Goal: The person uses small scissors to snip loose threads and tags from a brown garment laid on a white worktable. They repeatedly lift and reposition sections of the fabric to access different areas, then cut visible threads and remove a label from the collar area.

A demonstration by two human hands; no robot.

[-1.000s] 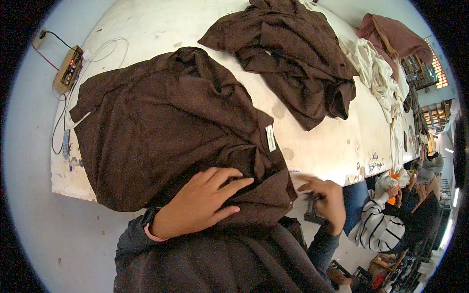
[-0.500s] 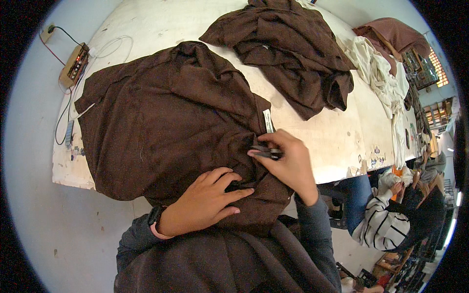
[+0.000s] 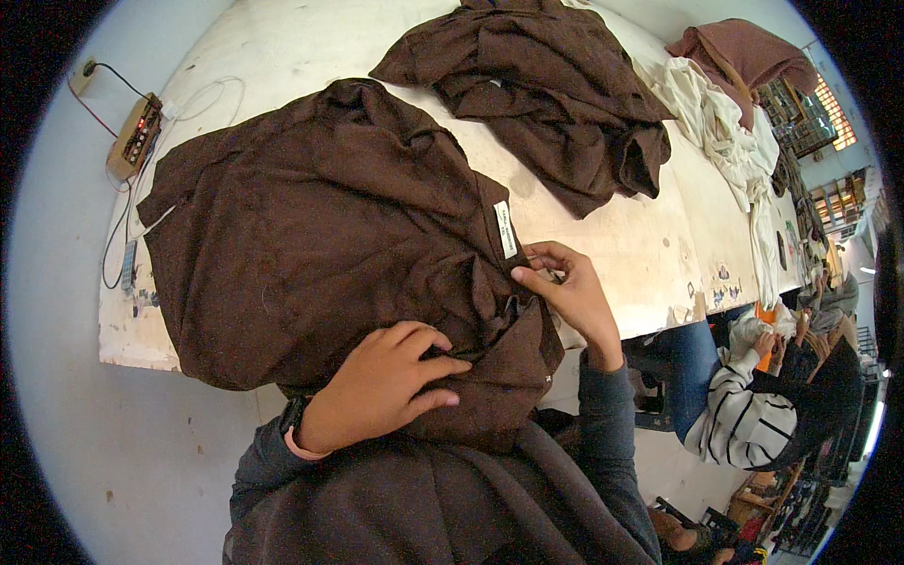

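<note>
A dark brown garment lies bunched over the near part of the table and hangs off its front edge. My left hand rests on the cloth with its fingers spread, pressing it lightly. At the garment's right edge my right hand pinches the fabric between thumb and fingers, just below a white label. Something small and dark shows between the right fingers; most of it is hidden. A small pale speck sits on the lower right of the garment.
Another brown garment lies crumpled farther back on the white table. White cloth and a mauve cloth are heaped at the right. A power strip with cables stands at the left wall. A co-worker in a striped sleeve sits at the right.
My right hand has moved up and right from the inner folds to the garment's edge; the small black scissors it held are mostly hidden now. The label has turned into fuller view.
</note>
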